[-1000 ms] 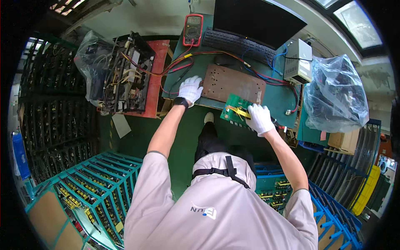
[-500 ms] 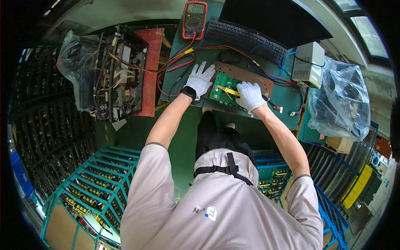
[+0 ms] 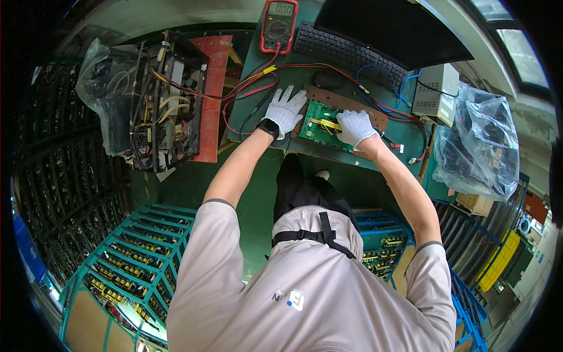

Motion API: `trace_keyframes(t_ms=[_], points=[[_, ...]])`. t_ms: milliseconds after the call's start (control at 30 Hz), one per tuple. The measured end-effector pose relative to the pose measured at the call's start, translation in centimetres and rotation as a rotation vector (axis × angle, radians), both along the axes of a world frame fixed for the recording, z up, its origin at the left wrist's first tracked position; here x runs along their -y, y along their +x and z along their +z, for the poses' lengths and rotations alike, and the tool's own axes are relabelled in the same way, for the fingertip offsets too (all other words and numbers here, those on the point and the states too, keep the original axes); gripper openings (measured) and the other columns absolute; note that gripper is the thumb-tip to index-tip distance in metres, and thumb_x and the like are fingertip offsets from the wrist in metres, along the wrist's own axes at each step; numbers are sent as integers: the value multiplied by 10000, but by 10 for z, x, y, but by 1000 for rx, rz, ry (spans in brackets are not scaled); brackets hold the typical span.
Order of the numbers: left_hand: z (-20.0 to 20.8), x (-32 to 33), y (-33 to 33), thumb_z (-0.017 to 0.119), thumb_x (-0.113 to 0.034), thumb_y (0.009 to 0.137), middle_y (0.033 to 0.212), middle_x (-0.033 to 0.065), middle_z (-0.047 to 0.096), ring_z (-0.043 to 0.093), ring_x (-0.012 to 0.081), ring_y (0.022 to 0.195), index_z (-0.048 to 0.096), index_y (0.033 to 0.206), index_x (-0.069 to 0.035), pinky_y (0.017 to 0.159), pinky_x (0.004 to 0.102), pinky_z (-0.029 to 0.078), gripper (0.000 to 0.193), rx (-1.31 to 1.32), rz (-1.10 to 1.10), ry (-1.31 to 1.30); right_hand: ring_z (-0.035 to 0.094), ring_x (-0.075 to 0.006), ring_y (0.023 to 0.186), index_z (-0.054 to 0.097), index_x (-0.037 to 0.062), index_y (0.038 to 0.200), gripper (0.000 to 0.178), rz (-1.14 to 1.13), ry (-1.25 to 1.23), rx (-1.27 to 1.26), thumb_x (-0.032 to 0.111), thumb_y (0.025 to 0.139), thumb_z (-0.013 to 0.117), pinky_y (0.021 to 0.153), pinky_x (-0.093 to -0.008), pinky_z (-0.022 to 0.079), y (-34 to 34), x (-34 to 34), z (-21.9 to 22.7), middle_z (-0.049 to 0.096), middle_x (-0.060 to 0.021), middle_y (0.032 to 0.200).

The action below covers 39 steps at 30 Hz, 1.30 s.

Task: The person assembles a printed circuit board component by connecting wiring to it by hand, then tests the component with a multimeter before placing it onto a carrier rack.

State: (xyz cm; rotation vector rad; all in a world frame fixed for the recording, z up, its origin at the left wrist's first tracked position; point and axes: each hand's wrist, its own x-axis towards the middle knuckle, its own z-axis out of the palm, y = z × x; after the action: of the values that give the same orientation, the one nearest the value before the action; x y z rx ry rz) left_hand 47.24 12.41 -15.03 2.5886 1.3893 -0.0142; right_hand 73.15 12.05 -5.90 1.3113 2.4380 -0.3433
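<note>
A green circuit board (image 3: 315,111) with a yellow-wrapped part (image 3: 326,124) lies on a brown perforated plate (image 3: 334,100) at the bench's front edge. My right hand (image 3: 355,128), in a white knit glove, is closed over the board's right half. Its curled fingers reach down beside the yellow part, and whatever they grip is hidden under the glove. To the left of the plate, my left hand (image 3: 285,110), also gloved, rests flat with fingers spread. A black watch (image 3: 269,128) is on that wrist. Red and black test leads (image 3: 258,90) run just beyond the left hand.
A red multimeter (image 3: 278,26), keyboard (image 3: 352,48), mouse (image 3: 327,80) and monitor (image 3: 393,29) line the back. A grey box (image 3: 435,91) and plastic-wrapped item (image 3: 478,146) stand right. Left is a wired machine (image 3: 170,105) on a red panel (image 3: 211,100). Board racks (image 3: 138,252) stand behind me.
The view has shifted slightly. My right hand stays over the circuit board with its fingers curled, a little farther right in the picture. My left hand remains flat beside the plate.
</note>
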Motion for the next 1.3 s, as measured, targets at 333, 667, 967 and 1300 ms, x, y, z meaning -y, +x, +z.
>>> trace_keyframes(t_ms=[333, 667, 967, 1300], points=[[4, -2, 0, 621, -395, 931, 1642, 31, 316, 283, 343, 1494, 434, 1526, -167, 1204, 566, 234, 664, -5, -1, -6, 688, -324, 893, 681, 76, 960, 305, 34, 1, 7, 291, 759, 760, 758, -485, 499, 9, -1, -20, 683, -147, 923], [2, 0, -5, 608, -431, 937, 1650, 12, 304, 284, 336, 1498, 436, 1525, -183, 1207, 568, 227, 661, -28, -11, 56, 680, -303, 887, 659, 72, 961, 324, -1, 51, -12, 290, 750, 775, 754, -465, 485, 5, 9, -26, 672, -135, 932], [17, -3, 1, 618, -372, 935, 1643, 32, 315, 299, 352, 1493, 422, 1527, -145, 1218, 566, 209, 663, 26, 17, -76, 714, -318, 934, 738, 87, 928, 158, -167, -10, -33, 135, 793, 671, 822, -463, 509, -1, 15, -19, 727, -140, 982], [15, -7, 15, 635, -356, 918, 1632, 60, 327, 324, 365, 1472, 415, 1515, -125, 1193, 585, 252, 677, -85, -77, 7, 671, -268, 959, 683, 87, 1044, 355, -213, 205, -129, 232, 740, 796, 819, -410, 483, 14, 36, -17, 693, -100, 987]])
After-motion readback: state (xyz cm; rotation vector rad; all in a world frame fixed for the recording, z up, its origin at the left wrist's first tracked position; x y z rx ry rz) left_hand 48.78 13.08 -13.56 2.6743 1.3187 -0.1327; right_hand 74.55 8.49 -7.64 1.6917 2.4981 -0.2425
